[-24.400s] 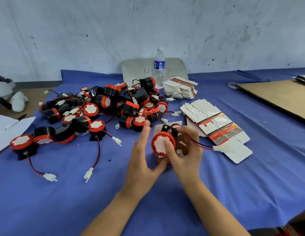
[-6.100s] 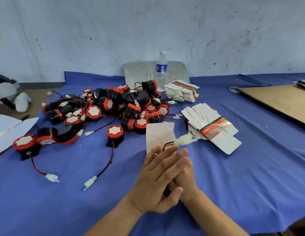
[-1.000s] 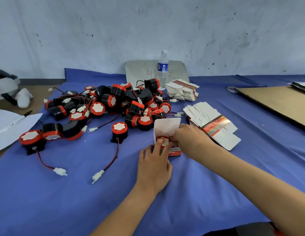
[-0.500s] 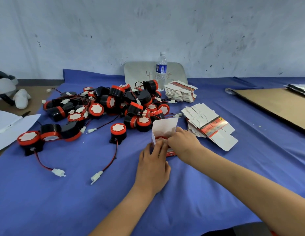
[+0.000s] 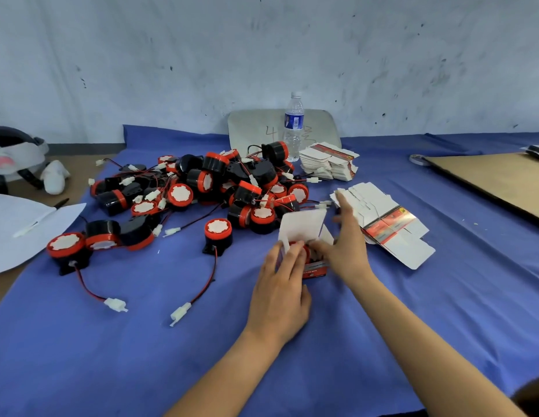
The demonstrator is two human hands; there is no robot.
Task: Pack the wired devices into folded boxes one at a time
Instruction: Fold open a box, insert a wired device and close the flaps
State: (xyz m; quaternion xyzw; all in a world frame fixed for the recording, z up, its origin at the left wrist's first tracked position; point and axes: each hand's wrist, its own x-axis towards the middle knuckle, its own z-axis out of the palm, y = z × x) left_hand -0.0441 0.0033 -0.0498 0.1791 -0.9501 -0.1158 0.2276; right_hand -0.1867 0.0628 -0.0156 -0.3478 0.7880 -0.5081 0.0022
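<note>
A small red-and-white folded box (image 5: 315,268) stands on the blue cloth with its white lid flap (image 5: 303,225) up. A red-and-black wired device sits inside it, mostly hidden by fingers. My left hand (image 5: 281,291) holds the box's left side, fingertips over the opening. My right hand (image 5: 343,245) is at the box's right edge with fingers spread. A pile of red-and-black wired devices (image 5: 208,188) lies behind and to the left. One single device (image 5: 217,236) stands alone left of the box.
Flat unfolded boxes (image 5: 385,224) lie right of my right hand, with another stack (image 5: 328,161) farther back. A water bottle (image 5: 294,124) stands before a grey board. A brown cardboard sheet (image 5: 497,182) is at far right. White paper with a pen (image 5: 24,224) lies at left.
My right hand has opened, its fingers spreading toward the flat boxes. My left hand stays on the box, and the lid flap still stands up.
</note>
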